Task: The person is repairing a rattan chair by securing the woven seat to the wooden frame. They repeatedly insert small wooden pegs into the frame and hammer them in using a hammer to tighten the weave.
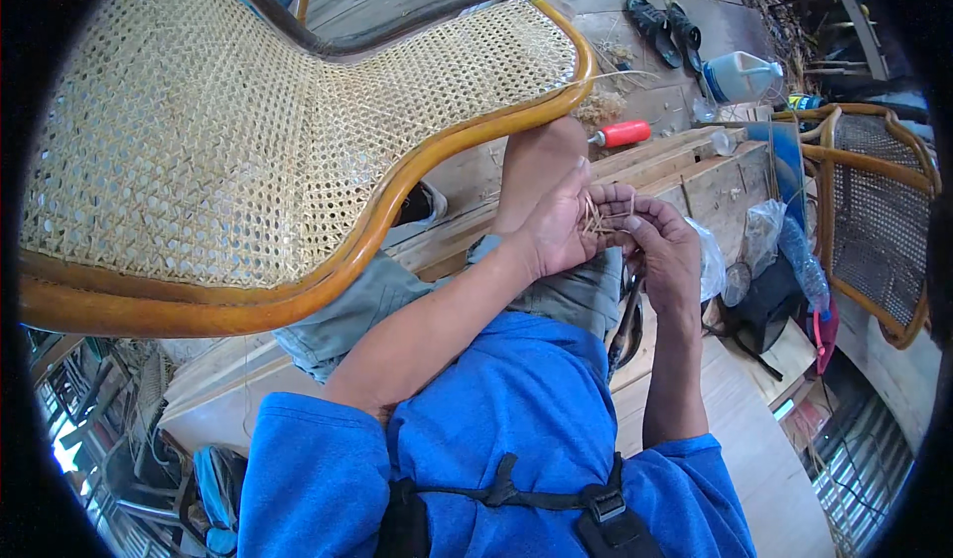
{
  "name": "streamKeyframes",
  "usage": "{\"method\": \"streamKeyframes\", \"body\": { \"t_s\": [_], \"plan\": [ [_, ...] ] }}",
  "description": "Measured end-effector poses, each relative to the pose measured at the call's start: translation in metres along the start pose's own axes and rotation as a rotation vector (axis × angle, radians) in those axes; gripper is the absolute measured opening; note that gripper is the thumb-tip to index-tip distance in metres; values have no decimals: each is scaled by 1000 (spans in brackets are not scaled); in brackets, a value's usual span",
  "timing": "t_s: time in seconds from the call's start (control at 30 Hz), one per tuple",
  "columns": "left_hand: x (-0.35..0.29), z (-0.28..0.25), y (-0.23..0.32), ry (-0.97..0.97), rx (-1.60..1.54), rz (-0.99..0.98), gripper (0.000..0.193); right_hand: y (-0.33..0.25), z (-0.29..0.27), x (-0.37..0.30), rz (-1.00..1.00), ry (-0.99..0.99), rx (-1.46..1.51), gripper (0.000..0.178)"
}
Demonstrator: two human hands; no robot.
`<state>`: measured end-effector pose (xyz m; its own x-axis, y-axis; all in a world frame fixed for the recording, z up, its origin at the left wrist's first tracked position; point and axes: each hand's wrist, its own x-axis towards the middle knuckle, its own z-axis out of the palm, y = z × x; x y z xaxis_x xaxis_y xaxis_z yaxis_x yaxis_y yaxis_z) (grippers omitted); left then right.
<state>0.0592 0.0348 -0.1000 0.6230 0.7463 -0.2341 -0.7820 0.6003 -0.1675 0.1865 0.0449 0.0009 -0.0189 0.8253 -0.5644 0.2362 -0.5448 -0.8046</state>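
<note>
My left hand [562, 228] is turned palm up and cupped around a small bunch of short, thin, pale cane pieces [596, 216]. Over that palm, my right hand [667, 252] pinches at the pieces with thumb and fingers, and the fingertips of both hands meet there. A chair with woven cane webbing [342, 161] and a glossy orange-brown rattan frame [422, 166] leans across my legs at the left. Loose cane ends stick out of its webbing, and one long strand [620, 73] extends past the frame's right edge.
Wooden planks [685, 166] lie beyond my hands, with a red squeeze bottle [623, 134] on them. A whitish-blue jug [741, 77] and black sandals [663, 32] are farther back. Another caned rattan frame [879, 215] stands right, near plastic bags [762, 228] and a clear bottle [800, 265].
</note>
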Motion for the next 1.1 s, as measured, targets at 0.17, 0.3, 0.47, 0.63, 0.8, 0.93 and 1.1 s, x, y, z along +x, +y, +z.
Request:
{"method": "streamKeyframes", "body": {
  "t_s": [0.17,0.3,0.47,0.63,0.8,0.93,1.1],
  "plan": [
    [-2,17,-9,104,269,90,35,4,-5,1,-33,1,20,16],
    [2,13,-13,164,409,139,16,9,-7,1,-15,15,139,11],
    [-6,27,-6,309,367,46,13,10,-7,14,-269,45,118,9],
    [-26,23,14,326,305,-3,17,-2,8,47,-400,-16,16,20],
    [-51,17,38,458,465,61,26,-8,36,107,-416,-139,-175,17],
    [-37,30,67,659,931,385,28,15,47,161,-740,-122,-250,13],
    [-35,21,118,890,1529,615,30,2,71,158,-738,-109,-426,11]
  ]
}}
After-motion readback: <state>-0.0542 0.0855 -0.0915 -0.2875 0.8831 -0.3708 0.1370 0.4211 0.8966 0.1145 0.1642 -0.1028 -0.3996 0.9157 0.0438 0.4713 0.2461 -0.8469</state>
